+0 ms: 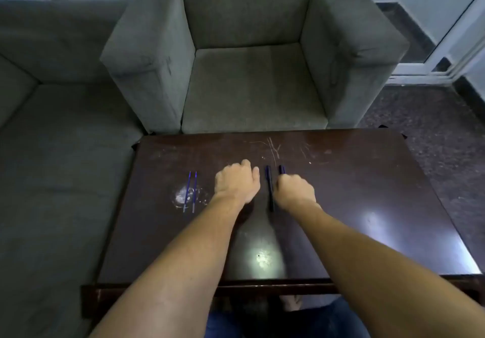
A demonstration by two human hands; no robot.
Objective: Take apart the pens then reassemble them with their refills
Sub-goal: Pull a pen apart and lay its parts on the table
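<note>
I am looking at a grey armchair [252, 75] standing behind the dark wooden table [367, 193]. My left hand [236, 181] is resting curled on the tabletop; I cannot tell whether it is holding anything. My right hand [295, 189] is gripping a dark pen [281, 169]. A second dark pen [269, 188] is lying between the hands. Two blue refills [194, 192] are lying side by side, left of the left hand. Any print on the pens is too blurred to read.
</note>
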